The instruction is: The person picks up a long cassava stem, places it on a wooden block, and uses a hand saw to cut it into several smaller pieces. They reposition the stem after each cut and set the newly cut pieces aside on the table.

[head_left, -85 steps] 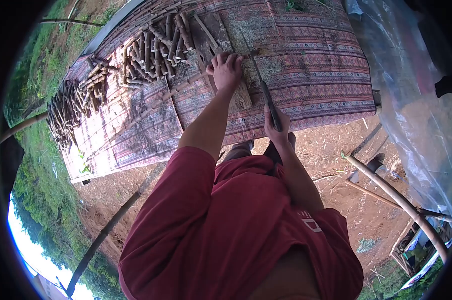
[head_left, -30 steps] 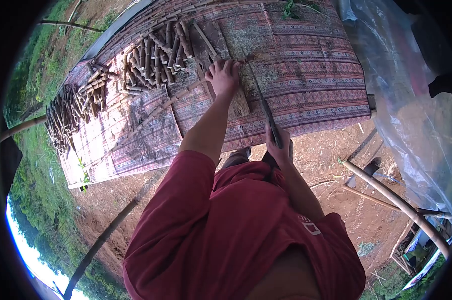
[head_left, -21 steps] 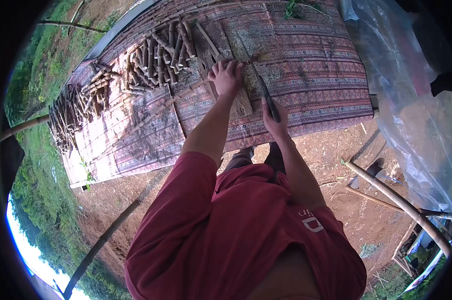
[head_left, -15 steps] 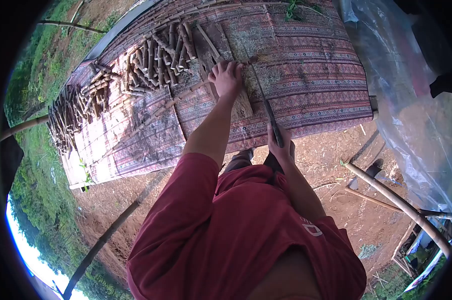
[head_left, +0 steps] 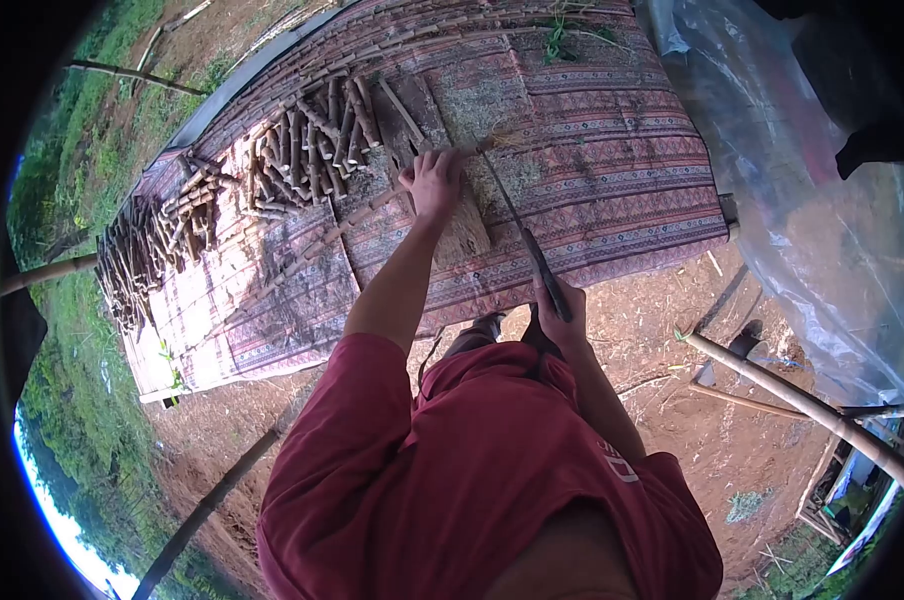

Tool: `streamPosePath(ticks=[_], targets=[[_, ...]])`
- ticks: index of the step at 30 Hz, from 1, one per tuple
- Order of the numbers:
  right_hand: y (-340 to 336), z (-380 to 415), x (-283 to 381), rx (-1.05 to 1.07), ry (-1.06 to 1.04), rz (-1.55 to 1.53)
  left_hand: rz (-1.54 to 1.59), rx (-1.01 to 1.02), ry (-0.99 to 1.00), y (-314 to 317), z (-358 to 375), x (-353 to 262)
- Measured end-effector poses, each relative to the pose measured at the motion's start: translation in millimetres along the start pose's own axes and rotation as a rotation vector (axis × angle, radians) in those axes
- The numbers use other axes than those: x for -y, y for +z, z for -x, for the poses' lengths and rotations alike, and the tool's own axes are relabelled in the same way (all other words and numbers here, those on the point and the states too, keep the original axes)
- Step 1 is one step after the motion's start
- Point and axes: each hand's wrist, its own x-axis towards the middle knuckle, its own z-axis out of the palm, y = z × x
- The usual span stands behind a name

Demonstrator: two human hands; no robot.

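The bench (head_left: 612, 170) is the biggest thing here, a raised platform under a patterned woven mat, running from about 9 o'clock up to 2 o'clock in the head view. A clear plastic sheet (head_left: 822, 200) hangs off at 3 o'clock, and a bamboo pole (head_left: 802, 405) lies on the dirt around 4 o'clock.

Next down: the piles of cut sticks. One heap (head_left: 312, 140) sits at 11 o'clock, just left of the work spot, and a darker pile (head_left: 132, 250) is out at the 9 o'clock edge.

What's changed: a moment ago the right hand was up over the mat with the blade pushed forward, and now it's pulled back to the near edge of the bench again. Looks like a repeating back-and-forth stroke, so I'd guess the cutting or shaving on that one piece is still going, not finished.

Left hand (head_left: 432, 185) is at 12 o'clock, fingers curled down and pressing a thin stick (head_left: 472, 150) against a wooden block (head_left: 462, 225) on the mat. Closed grip, holding it steady.

Right hand (head_left: 560, 310) is at about 1 o'clock from the red shirt, wrapped tight round the handle of a long knife (head_left: 522, 235). The blade runs up toward the stick by the left hand's fingers; can't tell if it's actually touching.
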Motion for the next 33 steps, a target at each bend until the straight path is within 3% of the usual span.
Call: streamPosePath(ticks=[11,20,33], targets=[[-17,-33,53,0.044,0.031,-0.011,0.005,0.173,0.050,-15,-20,0],[-10,-47,54,0.054,0.022,-0.032,-0.153,0.124,0.140,-2,-28,8],[-8,-33,42,0.058,0.008,0.016,-0.180,0.142,0.072,-7,-29,0]])
